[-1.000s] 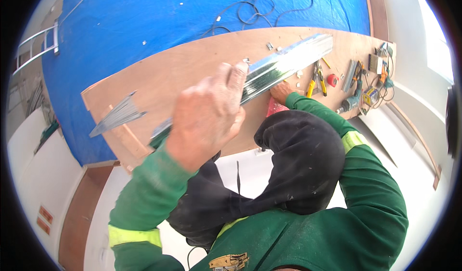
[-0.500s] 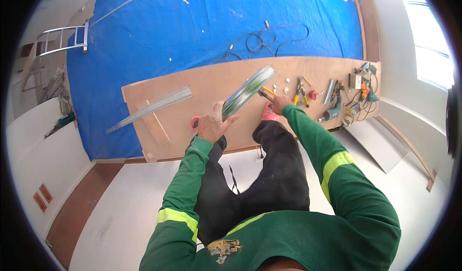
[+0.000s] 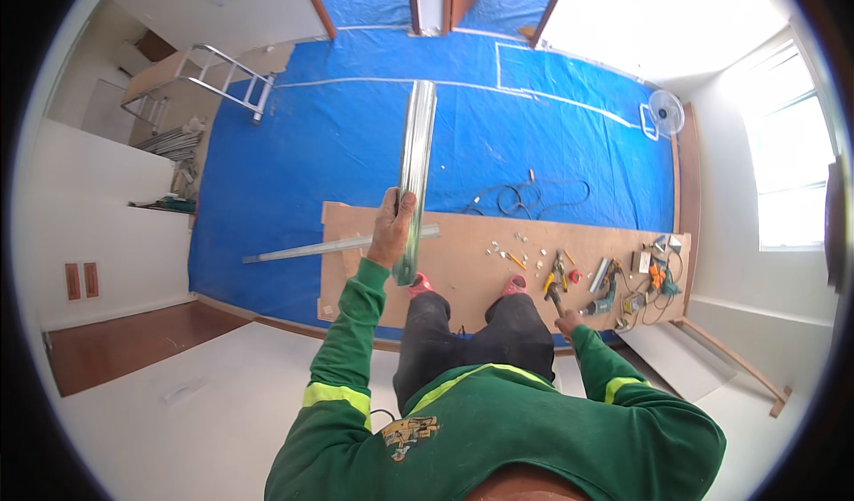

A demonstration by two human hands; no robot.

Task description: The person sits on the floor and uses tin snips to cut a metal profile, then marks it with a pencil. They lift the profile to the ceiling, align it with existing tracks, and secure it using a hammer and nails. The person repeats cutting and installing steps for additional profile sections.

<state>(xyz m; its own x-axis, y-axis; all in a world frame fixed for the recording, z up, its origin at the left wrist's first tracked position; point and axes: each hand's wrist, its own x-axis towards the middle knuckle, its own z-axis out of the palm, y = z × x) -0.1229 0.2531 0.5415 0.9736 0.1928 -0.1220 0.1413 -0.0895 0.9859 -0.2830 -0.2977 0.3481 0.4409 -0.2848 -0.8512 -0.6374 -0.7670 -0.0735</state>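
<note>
"While that ridged metal piece (image 3: 418,145) is held up over the board (image 3: 467,252), what steadies it?"
"Just the left hand (image 3: 388,231), wrapped round its lower half. The right hand (image 3: 569,321) is closed on a hammer-like tool (image 3: 555,299)."
"What could go wrong?"
"Its long upper end might overbalance that single grip, dropping it onto the pink sandals (image 3: 513,281)."

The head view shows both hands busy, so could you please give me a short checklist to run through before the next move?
1. Metal profile gripped in left hand: ok.
2. Hammer held in right hand: ok.
3. Other profile fully on the board: not ok, its left end overhangs.
4. Pliers apart from right sandal: ok.
5. Drill unplugged: cannot tell from this view.
</note>
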